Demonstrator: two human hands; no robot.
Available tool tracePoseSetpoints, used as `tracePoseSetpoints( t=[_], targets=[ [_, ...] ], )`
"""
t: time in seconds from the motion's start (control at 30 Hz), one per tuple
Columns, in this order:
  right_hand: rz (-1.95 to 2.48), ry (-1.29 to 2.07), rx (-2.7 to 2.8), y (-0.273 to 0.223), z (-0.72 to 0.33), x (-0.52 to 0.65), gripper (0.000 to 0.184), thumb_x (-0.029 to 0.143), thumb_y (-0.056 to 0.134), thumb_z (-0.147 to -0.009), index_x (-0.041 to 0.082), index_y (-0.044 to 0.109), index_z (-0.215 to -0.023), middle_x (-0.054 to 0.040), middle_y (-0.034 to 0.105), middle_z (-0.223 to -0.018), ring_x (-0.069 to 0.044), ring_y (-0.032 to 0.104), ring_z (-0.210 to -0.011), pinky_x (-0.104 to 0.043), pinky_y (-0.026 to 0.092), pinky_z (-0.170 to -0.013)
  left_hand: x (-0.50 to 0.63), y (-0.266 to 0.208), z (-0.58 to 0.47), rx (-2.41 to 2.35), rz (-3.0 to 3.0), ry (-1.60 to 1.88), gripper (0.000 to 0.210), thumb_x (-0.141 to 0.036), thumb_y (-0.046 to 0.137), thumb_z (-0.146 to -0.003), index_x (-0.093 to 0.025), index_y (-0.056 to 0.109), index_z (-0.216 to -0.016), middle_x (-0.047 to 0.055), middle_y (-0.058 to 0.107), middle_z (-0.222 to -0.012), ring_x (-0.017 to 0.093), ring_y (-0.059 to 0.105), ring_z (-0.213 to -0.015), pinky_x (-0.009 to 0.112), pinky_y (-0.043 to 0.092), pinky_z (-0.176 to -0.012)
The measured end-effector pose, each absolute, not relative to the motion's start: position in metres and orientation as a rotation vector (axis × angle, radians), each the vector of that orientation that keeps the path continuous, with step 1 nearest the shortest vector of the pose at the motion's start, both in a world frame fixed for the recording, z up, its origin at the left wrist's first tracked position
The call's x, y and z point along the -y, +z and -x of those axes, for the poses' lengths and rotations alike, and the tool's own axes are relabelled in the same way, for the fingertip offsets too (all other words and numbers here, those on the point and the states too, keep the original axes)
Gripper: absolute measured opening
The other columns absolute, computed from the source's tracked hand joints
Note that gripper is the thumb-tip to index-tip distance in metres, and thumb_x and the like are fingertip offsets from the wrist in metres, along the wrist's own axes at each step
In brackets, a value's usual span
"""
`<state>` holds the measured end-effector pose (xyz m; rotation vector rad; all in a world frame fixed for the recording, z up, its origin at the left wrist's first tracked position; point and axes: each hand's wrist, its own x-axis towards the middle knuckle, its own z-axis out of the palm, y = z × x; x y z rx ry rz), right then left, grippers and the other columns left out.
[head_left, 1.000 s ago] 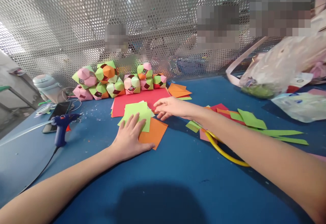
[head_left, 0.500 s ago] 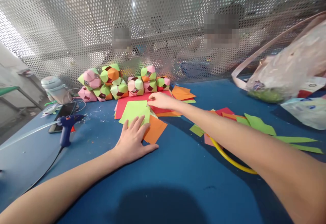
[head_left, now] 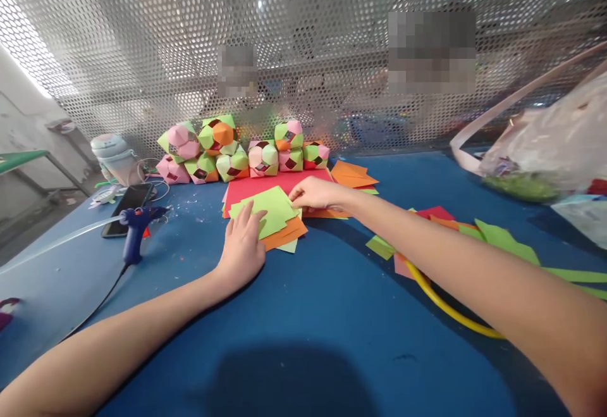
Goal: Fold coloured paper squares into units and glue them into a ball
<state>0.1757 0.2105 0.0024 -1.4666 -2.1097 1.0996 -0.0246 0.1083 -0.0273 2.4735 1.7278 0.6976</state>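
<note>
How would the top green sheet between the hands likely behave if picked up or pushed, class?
The green sheet is probably very light, as it looks like thin paper. It may flex yet stay fairly crisp: the paper balls behind hold their folds. Pushed, it could slide, since it lies askew over the orange sheets.

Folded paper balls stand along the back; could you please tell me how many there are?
9 folded paper balls: six in a bottom row before the mesh panel, two atop the row's left half, one atop its right. More may be hidden behind.
</note>
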Motion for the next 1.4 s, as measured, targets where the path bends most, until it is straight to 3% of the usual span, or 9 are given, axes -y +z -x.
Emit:
tracePoseSetpoints(
  t=[0.17,0.3,0.43,0.63,0.83,1.0,1.1,1.3,1.4],
  targets=[
    [1.463,1.137,1.892,0.001,-0.184,-0.198,0.014,0.011,0.059,-0.069,0.016,0.055,-0.057,0.003,0.052,-0.046,-0.008,0.047,-0.043,-0.019,0.036,-0.042,-0.106,-0.021,0.019,-1.715,-2.408,0.729,0.045,-0.023,0.052,-0.078,-0.019,0.044,-0.122,0.015,0.033,-0.146,0.027,0.03,-0.136,0.049,0.03,-0.107],
    [1.366,1.181,1.745,0.012,-0.18,-0.187,0.023,0.008,0.056,-0.071,0.017,0.046,-0.052,0.005,0.046,-0.045,-0.006,0.042,-0.042,-0.019,0.036,-0.043,-0.105,-0.019,0.016,-1.724,-2.391,0.697,0.055,-0.042,0.059,-0.076,-0.019,0.043,-0.123,0.016,0.034,-0.145,0.029,0.03,-0.136,0.05,0.028,-0.107],
    [1.217,1.385,1.658,0.029,-0.172,-0.171,0.021,0.009,0.054,-0.074,0.017,0.046,-0.056,0.0045,0.047,-0.051,-0.007,0.047,-0.048,-0.021,0.046,-0.051,-0.108,-0.021,0.018,-1.757,-2.325,0.691,0.059,-0.04,0.059,-0.076,-0.016,0.04,-0.126,0.018,0.035,-0.145,0.029,0.032,-0.135,0.048,0.031,-0.106],
    [1.002,1.654,1.575,0.035,-0.158,-0.157,0.015,0.012,0.053,-0.08,0.016,0.05,-0.066,0.0006,0.059,-0.063,-0.009,0.058,-0.06,-0.023,0.053,-0.062,-0.114,-0.021,0.022,-1.752,-2.368,0.84,0.041,-0.026,0.052,-0.079,-0.02,0.045,-0.12,0.011,0.048,-0.136,0.025,0.046,-0.125,0.046,0.036,-0.103],
    [0.988,1.758,1.492,0.024,-0.156,-0.155,0.012,0.015,0.05,-0.084,0.017,0.052,-0.072,-0.0025,0.064,-0.071,-0.012,0.063,-0.065,-0.029,0.056,-0.068,-0.116,-0.021,0.025,-1.631,-2.496,0.952,0.056,-0.027,0.057,-0.075,-0.019,0.04,-0.127,0.012,0.048,-0.136,0.026,0.044,-0.126,0.044,0.037,-0.104],
    [1.159,1.688,1.542,0.02,-0.169,-0.159,0.012,0.015,0.049,-0.083,0.014,0.059,-0.076,-0.0087,0.068,-0.079,-0.015,0.066,-0.068,-0.026,0.054,-0.063,-0.122,-0.022,0.031,-1.662,-2.362,0.91,0.04,-0.01,0.037,-0.08,-0.019,0.055,-0.114,0.006,0.065,-0.116,0.02,0.059,-0.109,0.036,0.047,-0.093],
    [1.321,1.487,1.564,0.013,-0.179,-0.169,0.012,0.016,0.054,-0.08,0.014,0.057,-0.069,-0.0063,0.065,-0.071,-0.014,0.062,-0.064,-0.022,0.049,-0.056,-0.122,-0.021,0.03,-1.659,-2.444,0.867,0.039,-0.009,0.039,-0.079,-0.019,0.058,-0.111,0.005,0.066,-0.114,0.02,0.059,-0.109,0.04,0.042,-0.1],
    [1.422,1.281,1.603,-0.003,-0.173,-0.176,0.014,0.026,0.051,-0.085,0.017,0.052,-0.076,-0.0063,0.064,-0.079,-0.014,0.061,-0.072,-0.023,0.051,-0.06,-0.115,-0.022,0.024,-1.673,-2.555,0.667,0.026,-0.026,0.055,-0.077,-0.021,0.064,-0.101,0.006,0.061,-0.123,0.023,0.055,-0.114,0.042,0.039,-0.101],
    [1.366,1.285,1.704,-0.005,-0.158,-0.168,0.018,0.031,0.045,-0.089,0.016,0.053,-0.084,-0.0085,0.065,-0.091,-0.013,0.063,-0.078,-0.023,0.054,-0.065,-0.113,-0.023,0.023,-1.668,-2.572,0.636,0.037,-0.043,0.06,-0.076,-0.021,0.062,-0.106,0.007,0.056,-0.129,0.025,0.051,-0.119,0.043,0.038,-0.102]
  ],
)
